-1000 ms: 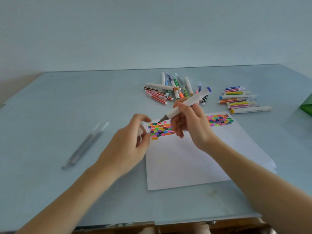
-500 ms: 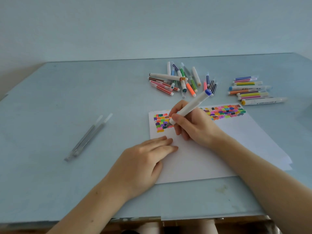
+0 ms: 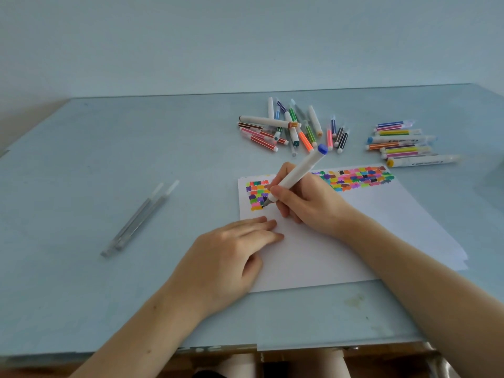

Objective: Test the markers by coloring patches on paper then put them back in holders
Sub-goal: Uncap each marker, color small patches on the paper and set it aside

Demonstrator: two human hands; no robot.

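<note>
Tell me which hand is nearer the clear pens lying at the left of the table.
Left. The left hand rests flat on the paper's edge, right of the clear pens; the right hand is farther right, coloring.

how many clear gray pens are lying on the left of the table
2: both clear gray pens lie side by side, touching, on the pale blue table left of the white paper; none seems hidden.

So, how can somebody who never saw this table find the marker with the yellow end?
Start from the white paper on the blue table and look past its far right corner, where a small row of markers lies. The marker with the yellow end is the nearest of that row: thick, white, printed, while most neighbours are thin and striped.
</note>
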